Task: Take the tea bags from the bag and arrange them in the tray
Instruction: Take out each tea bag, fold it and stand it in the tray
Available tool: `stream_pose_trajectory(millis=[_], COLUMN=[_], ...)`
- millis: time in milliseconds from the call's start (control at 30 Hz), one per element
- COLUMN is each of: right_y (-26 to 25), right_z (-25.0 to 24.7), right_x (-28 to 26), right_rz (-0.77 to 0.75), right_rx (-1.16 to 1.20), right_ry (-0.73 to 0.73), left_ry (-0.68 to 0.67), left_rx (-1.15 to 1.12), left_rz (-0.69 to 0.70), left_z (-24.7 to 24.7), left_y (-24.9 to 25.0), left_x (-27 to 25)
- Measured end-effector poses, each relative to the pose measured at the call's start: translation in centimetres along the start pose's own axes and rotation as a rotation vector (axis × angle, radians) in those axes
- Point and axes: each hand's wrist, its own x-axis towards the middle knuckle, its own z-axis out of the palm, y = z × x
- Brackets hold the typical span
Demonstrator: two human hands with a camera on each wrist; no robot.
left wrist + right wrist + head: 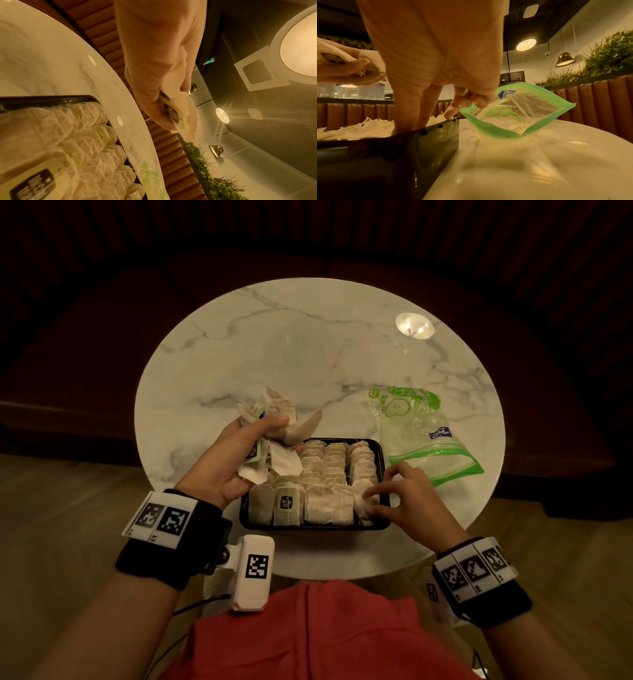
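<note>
A black tray (308,527) on the round marble table holds several rows of upright tea bags (325,470). My left hand (267,428) hovers over the tray's far left corner and grips a loose bunch of tea bags (274,409), also seen in the left wrist view (180,115). My right hand (371,501) reaches into the tray's near right corner, thumb and forefinger pinching a tea bag (361,494) there. In the right wrist view, two fingers (423,108) go down behind the tray wall (419,146). The zip bag (421,436) lies to the right of the tray, its mouth gaping (513,129).
The marble table (274,347) has bare surface beyond the tray, with a lamp reflection (414,325) at the far right. A padded bench (599,97) curves behind the table. The table's near edge is close to my red-clothed lap (325,628).
</note>
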Motion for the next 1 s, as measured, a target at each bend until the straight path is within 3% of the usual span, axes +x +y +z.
stream_pose_trajectory(millis=[300,467,667,733,867,1000], right_y=[-1.1,-1.0,-1.1,-1.4,-3.3,-5.6], right_z=[-0.9,-1.2,-1.4,-2.0,-3.7,-4.6], right_x=[-0.3,-0.8,-0.5,0.0,1.3,2.8], right_rz=[-0.004,-0.013,0.043,0.023,-0.075,-0.119], right_rx=[-0.241,-0.246,-0.207,-0.077,0.465,0.724], right_ry=[-0.082,-0.053,-0.187,-0.111,0.16,0.097], left_ry=[0.018,0.026,0.004,-0.012,-0.058,-0.103], left_rx=[0.017,-0.037,-0.072,-0.069,-0.072,-0.08], left_rz=[-0.029,-0.058,-0.065,-0.074,-0.103,-0.152], left_z=[0.1,0.4,0.8,0.9,1.4,2.1], left_y=[0.0,-0.2,-0.3,-0.4,-0.6,-0.8], left_x=[0.3,0.1,0.0,0.0,-0.3,-0.5])
